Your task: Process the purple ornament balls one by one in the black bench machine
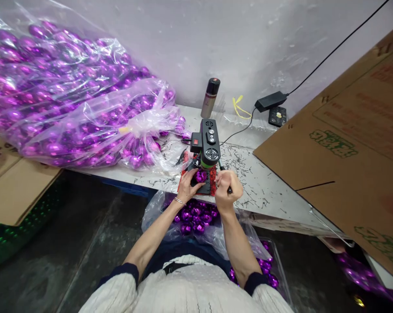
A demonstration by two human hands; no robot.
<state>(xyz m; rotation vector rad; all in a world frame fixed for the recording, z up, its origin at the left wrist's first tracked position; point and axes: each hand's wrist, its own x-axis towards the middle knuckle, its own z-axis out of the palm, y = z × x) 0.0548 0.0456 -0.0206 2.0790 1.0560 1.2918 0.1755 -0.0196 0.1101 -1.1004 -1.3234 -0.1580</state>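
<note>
A small black press-like machine (pixel 210 141) stands on a red mat (pixel 213 174) at the front edge of the white table. Under its head sits a shiny purple ball (pixel 201 175). My left hand (pixel 188 184) has its thumb and fingers closed round the ball from the left. To the right of the machine, my right hand (pixel 228 187) is wrapped in a fist round the machine's lever handle (pixel 229 190). More purple balls (pixel 194 215) lie in an open clear bag on my lap, below the hands.
A huge clear bag of purple balls (pixel 85 100) covers the table's left. Behind the machine are a spray can (pixel 211 98), yellow tie (pixel 240 107) and power adapter (pixel 270 101). Cardboard (pixel 339 143) rises at right. Small dark bits litter the tabletop (pixel 268 174).
</note>
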